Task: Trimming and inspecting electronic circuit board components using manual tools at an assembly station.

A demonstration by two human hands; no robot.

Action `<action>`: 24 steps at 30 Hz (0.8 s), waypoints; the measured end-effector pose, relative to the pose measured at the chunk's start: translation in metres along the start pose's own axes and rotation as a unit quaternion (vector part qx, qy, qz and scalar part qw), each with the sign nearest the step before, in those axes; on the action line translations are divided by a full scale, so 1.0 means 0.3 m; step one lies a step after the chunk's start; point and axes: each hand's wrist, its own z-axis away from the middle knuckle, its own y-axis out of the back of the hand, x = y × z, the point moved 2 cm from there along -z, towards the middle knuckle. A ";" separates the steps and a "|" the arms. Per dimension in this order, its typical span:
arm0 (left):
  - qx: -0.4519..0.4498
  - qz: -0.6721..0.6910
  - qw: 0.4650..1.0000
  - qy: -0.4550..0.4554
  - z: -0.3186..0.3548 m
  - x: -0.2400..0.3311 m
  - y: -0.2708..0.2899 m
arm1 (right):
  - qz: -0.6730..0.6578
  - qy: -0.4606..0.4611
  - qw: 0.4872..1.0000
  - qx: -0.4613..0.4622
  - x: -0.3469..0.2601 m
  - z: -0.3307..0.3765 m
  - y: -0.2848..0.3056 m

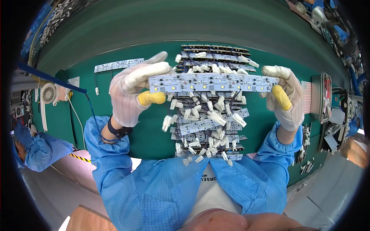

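Between my two hands a long white LED circuit board (pixel 214 82) is held level, its row of yellow LEDs showing. My left hand (pixel 135 86), in a white glove with a yellow thumb cover, pinches its left end. My right hand (pixel 285 94), gloved the same way, grips the right end between thumb and fingers. Beneath the board lies a stack of similar LED boards (pixel 196 126) with many white plug connectors (pixel 216 118) on dark wires. Another LED board (pixel 118 65) lies on the green mat past my left hand, its wire and plug trailing beside it.
The green mat (pixel 154 133) covers the bench. A small white fan (pixel 49 93) stands at the left, near a blue cord (pixel 54 77). At the right are a metal tray (pixel 322 96) and more boards (pixel 304 140). Another person's blue sleeve (pixel 44 150) shows at far left.
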 end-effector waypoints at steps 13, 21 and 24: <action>-0.028 -0.046 0.998 -0.044 -0.023 -0.011 0.005 | -0.047 -0.004 0.999 -0.026 -0.010 0.005 -0.006; -0.027 -0.040 0.998 -0.029 -0.021 -0.011 0.005 | -0.032 0.013 0.999 -0.030 0.009 0.003 -0.004; -0.023 -0.042 0.998 -0.052 -0.025 -0.011 0.005 | -0.024 0.000 0.999 -0.024 -0.001 0.007 -0.012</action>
